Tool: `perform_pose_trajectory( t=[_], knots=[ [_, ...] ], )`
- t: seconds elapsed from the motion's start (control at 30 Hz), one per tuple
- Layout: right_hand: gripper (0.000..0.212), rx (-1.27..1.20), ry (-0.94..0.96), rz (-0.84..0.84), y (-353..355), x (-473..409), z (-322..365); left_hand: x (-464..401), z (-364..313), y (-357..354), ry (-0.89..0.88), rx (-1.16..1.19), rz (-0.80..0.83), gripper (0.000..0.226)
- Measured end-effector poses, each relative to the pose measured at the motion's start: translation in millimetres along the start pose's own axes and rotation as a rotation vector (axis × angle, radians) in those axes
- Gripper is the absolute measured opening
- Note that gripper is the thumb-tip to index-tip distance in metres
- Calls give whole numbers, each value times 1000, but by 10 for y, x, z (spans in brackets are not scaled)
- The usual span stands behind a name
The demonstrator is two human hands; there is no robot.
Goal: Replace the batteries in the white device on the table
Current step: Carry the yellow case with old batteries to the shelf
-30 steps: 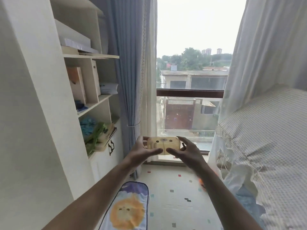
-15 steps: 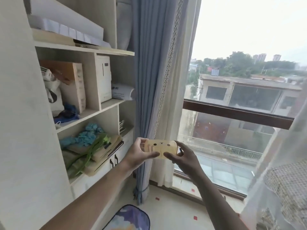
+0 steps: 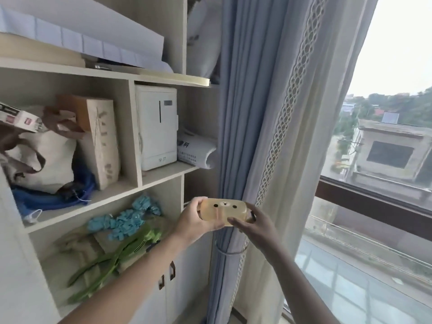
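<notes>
I hold a small cream-yellow device (image 3: 222, 210) with a bear face printed on it, out in front of me at chest height. My left hand (image 3: 194, 224) grips its left end, thumb along the front. My right hand (image 3: 253, 226) grips its right end from below, thumb on the lower front edge. The device is level, its face toward me. No batteries or table are in view.
An open shelf unit (image 3: 163, 171) stands on the left with bags, a white box (image 3: 157, 127), blue and green items, and cabinet doors (image 3: 168, 277) below. A blue and cream curtain (image 3: 252, 113) hangs just behind the device. A window (image 3: 374, 160) fills the right.
The view has swung left and moved closer to the shelves and curtain. Both hands keep the same hold on the device, which stays level between them.
</notes>
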State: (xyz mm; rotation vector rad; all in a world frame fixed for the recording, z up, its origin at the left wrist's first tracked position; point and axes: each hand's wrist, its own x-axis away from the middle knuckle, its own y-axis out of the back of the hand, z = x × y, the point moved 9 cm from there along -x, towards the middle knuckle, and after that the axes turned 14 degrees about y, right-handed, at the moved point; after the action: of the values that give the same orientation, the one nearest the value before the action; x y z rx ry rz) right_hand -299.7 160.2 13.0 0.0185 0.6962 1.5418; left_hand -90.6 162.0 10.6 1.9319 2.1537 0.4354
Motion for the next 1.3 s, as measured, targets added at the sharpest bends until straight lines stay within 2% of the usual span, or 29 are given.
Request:
perform_pose_trajectory(
  t=[0.07,0.17,0.4,0.5,0.57,0.63,0.67,0.73,0.8,0.87,1.07,1.2,1.3],
  knots=[
    [49,-45,62,67,-110,-444,-140,-284,12,12,27,-17,-93,87],
    [67,-83,116,176,-309,-1049,-315,-640,-13,113,79,-27,-229,85],
    [49,-85,259,406,-986,-2052,-214,-1157,72,687,192,-42,-509,92],
    [54,-126,256,511,-1394,-2425,-177,-1356,135,947,212,-38,-617,86],
    [63,-147,253,528,-1620,-2655,-159,-1524,197,1101,201,-35,-670,86],
    [53,-134,280,529,-1783,-2883,-111,-1667,236,1235,211,-19,-701,89],
    [53,-140,293,540,-1884,-2982,-98,-1721,248,1293,210,-15,-713,81],
    [64,-148,308,570,-2069,-3146,-70,-1790,219,1386,200,-37,-744,48],
    [71,-172,309,609,-2247,-3254,-59,-1844,212,1449,213,-63,-769,41],
    [74,-190,325,648,-2409,-3358,-89,-1892,229,1491,241,-71,-792,47],
    [60,-169,369,775,-2700,-3561,-159,-1990,285,1537,327,-85,-868,56],
    [78,-84,416,825,-2816,-3650,-221,-2044,338,1547,376,-127,-914,74],
    [71,-8,494,850,-2861,-3674,-224,-2042,352,1512,388,-161,-947,68]
  ],
)
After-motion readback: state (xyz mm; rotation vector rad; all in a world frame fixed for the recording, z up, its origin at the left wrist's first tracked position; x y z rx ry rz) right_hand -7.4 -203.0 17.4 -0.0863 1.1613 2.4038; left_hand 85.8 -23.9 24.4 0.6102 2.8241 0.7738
